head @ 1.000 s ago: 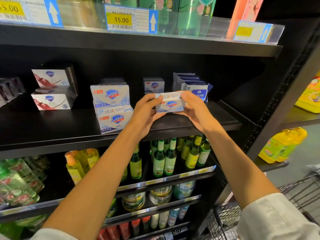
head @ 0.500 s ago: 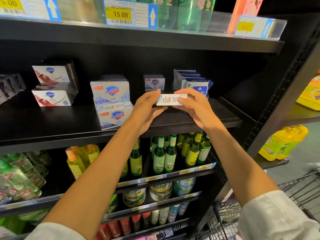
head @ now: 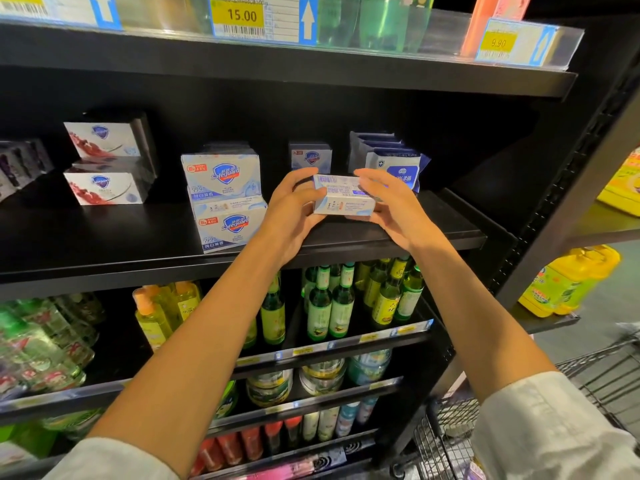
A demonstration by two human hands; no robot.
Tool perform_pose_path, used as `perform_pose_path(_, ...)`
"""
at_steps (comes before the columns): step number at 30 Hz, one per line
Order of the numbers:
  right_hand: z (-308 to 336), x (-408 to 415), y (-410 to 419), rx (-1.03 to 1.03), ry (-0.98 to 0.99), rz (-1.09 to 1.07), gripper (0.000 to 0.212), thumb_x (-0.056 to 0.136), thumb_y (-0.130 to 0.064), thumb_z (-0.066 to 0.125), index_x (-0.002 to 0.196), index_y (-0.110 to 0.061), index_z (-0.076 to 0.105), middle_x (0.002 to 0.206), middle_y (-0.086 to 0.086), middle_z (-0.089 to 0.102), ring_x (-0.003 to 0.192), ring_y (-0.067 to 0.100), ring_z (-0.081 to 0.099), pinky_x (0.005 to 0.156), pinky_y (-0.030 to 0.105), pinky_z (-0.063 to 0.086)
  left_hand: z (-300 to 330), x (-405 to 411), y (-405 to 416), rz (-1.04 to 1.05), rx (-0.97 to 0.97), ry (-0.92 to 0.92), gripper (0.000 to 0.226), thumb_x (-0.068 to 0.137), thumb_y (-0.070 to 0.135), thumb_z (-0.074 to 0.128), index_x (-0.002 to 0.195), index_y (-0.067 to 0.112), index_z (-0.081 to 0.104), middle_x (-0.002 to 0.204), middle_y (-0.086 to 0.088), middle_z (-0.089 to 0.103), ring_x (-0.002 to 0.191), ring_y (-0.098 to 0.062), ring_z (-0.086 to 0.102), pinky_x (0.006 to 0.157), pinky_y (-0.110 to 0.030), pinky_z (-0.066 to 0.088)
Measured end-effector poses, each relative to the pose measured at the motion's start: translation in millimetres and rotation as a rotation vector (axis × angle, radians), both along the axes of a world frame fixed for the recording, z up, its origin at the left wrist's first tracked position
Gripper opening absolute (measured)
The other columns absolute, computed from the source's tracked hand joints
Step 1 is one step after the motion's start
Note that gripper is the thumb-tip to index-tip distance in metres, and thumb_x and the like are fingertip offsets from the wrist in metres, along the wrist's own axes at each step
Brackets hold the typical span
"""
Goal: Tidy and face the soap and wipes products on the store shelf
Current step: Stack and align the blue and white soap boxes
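We're gripping the soap box between both hands, left hand curling round its left end, right hand round its right, above the black shelf. Stacked soap boxes are sitting just left; wipes packs are standing behind.

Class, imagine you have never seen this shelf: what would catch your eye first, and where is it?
First, the two hands, left hand and right hand, gripping a white soap box between them at the centre, above the black shelf. Next, the stacked Safeguard boxes just left of them, and the yellow 15.00 price tag at the top.
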State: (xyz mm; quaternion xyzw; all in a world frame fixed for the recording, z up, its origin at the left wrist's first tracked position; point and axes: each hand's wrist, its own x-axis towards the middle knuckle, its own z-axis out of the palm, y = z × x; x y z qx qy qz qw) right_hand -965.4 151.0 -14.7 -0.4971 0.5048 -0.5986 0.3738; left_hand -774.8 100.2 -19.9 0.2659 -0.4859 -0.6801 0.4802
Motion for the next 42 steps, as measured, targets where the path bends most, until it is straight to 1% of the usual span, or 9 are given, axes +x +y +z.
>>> perform_pose_path(6,0,-5,6,-0.037,-0.013,0.071,0.037,0.101,-0.009,0.066,0.138,-0.006,0.059,0.126,0.009,0.074,0.118,0.028,0.071,0.085,0.044,0.064,0,1,1,-0.034,-0.019,-0.018,0.049,0.095,-0.008,0.061,0.139,0.014,0.054,0.129,-0.013,0.069,0.12,-0.032,0.068,0.1,-0.051,0.058)
perform_pose_path(13,-3,-6,6,-0.128,0.034,0.008,0.042,0.094,0.001,0.072,0.134,-0.003,0.058,0.129,0.011,0.069,0.123,0.024,0.068,0.091,0.045,0.063,0,-2,1,-0.036,0.007,-0.06,0.039,0.102,0.009,0.063,0.14,0.014,0.054,0.129,-0.015,0.069,0.113,-0.031,0.073,0.092,-0.054,0.062)
perform_pose_path(17,-5,-7,5,-0.139,0.092,0.009,0.042,0.095,-0.001,0.072,0.134,-0.005,0.059,0.132,0.011,0.067,0.127,0.024,0.065,0.094,0.047,0.061,0,-4,0,-0.029,-0.026,-0.1,0.035,0.103,0.016,0.065,0.137,0.01,0.058,0.127,-0.015,0.071,0.113,-0.03,0.073,0.093,-0.052,0.062)
perform_pose_path(20,-3,-7,5,-0.137,0.061,0.019,0.043,0.096,-0.004,0.072,0.135,-0.016,0.06,0.132,0.007,0.066,0.127,0.022,0.065,0.093,0.044,0.062,-2,-4,0,-0.016,-0.05,-0.103,0.032,0.103,0.016,0.064,0.133,0.008,0.057,0.127,-0.016,0.07,0.112,-0.029,0.073,0.093,-0.052,0.062)
perform_pose_path(23,-2,-3,2,-0.092,0.023,-0.011,0.033,0.103,-0.02,0.066,0.134,-0.024,0.06,0.129,0.002,0.066,0.123,0.019,0.068,0.095,0.043,0.062,-3,-4,-1,-0.012,-0.077,-0.117,0.029,0.103,0.014,0.064,0.131,0.009,0.057,0.126,-0.016,0.071,0.114,-0.028,0.073,0.094,-0.053,0.061)
perform_pose_path(28,0,3,-1,-0.032,-0.108,-0.044,0.032,0.106,-0.036,0.057,0.129,-0.014,0.063,0.113,-0.002,0.077,0.113,0.021,0.073,0.086,0.043,0.063,-4,-3,-1,-0.018,-0.114,-0.108,0.028,0.1,0.008,0.066,0.127,0.014,0.059,0.127,-0.017,0.07,0.117,-0.03,0.071,0.098,-0.055,0.059)
perform_pose_path(32,-1,1,-2,-0.051,-0.068,-0.041,0.012,0.105,-0.027,0.062,0.107,-0.016,0.067,0.113,0.001,0.078,0.114,0.021,0.073,0.097,0.049,0.06,-2,-1,1,-0.048,-0.113,-0.088,0.034,0.099,0.006,0.067,0.131,0.01,0.059,0.127,-0.015,0.07,0.117,-0.029,0.071,0.096,-0.049,0.061)
perform_pose_path(37,-4,-3,1,-0.107,0.022,-0.024,0.016,0.105,-0.021,0.062,0.115,-0.009,0.063,0.121,0.006,0.073,0.119,0.021,0.07,0.099,0.046,0.06,-2,-2,0,-0.057,-0.05,-0.085,0.035,0.099,0.017,0.07,0.132,0.009,0.061,0.13,-0.011,0.07,0.119,-0.024,0.07,0.101,-0.045,0.059)
perform_pose_path(42,-6,-4,-1,-0.138,0.063,-0.001,0.012,0.104,-0.016,0.063,0.115,-0.015,0.061,0.123,0.004,0.068,0.121,0.017,0.068,0.095,0.04,0.061,-4,-4,-3,-0.066,-0.053,-0.115,0.034,0.099,0.024,0.072,0.128,0.009,0.066,0.13,-0.012,0.07,0.122,-0.026,0.069,0.102,-0.046,0.058)
